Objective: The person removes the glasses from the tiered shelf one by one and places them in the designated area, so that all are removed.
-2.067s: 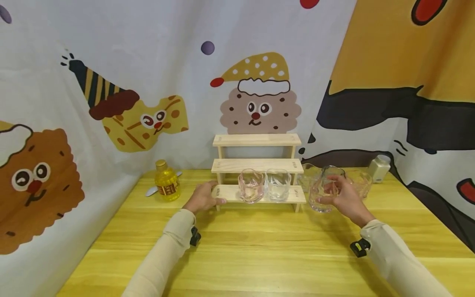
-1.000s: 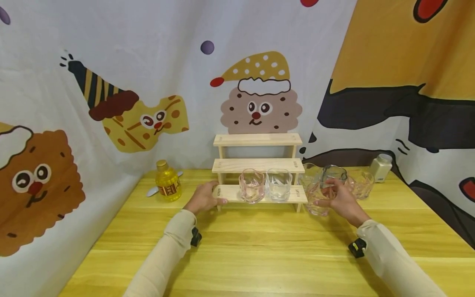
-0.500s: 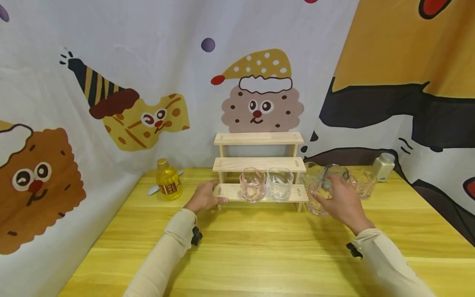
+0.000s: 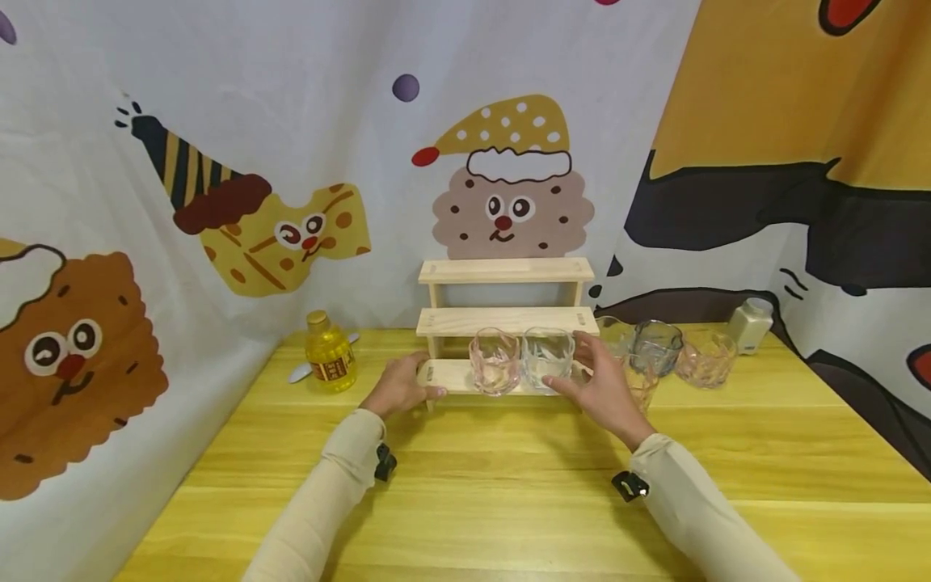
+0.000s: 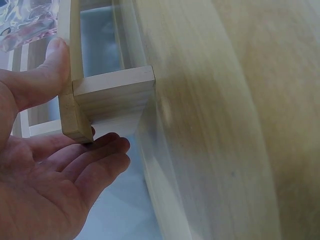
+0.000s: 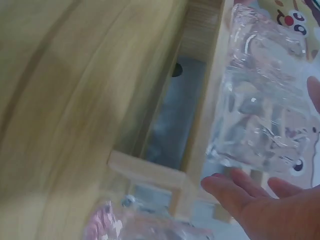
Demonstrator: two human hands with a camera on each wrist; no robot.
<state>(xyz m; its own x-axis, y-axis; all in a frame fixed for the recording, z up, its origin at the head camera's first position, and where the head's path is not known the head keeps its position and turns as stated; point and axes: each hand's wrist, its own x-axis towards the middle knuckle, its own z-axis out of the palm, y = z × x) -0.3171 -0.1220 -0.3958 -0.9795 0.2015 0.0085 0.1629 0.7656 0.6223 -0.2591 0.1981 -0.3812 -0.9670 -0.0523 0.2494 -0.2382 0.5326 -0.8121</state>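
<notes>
In the head view a three-step wooden display rack (image 4: pixel 506 321) stands at the back of the table. My left hand (image 4: pixel 402 388) holds the left end of its lowest step. In the left wrist view the thumb (image 5: pixel 56 62) lies on the board, the other fingers at its end. A pink-tinted glass (image 4: pixel 496 362) and a clear glass (image 4: pixel 547 360) stand side by side on that step. My right hand (image 4: pixel 602 390) is at the clear glass's right side, thumb in front. In the right wrist view its fingers (image 6: pixel 225 192) are extended, a small gap from the glass.
Right of the rack stand a grey glass (image 4: pixel 657 349), a pinkish glass (image 4: pixel 707 360) and another glass (image 4: pixel 643 390) partly behind my hand. A white-filled jar (image 4: pixel 751 326) is behind them. A yellow oil bottle (image 4: pixel 330 356) and a spoon (image 4: pixel 299 373) lie left.
My right hand has let go of the pinkish glass beside the rack and moved left to the clear glass on the lowest step. The left hand keeps its place on the rack.
</notes>
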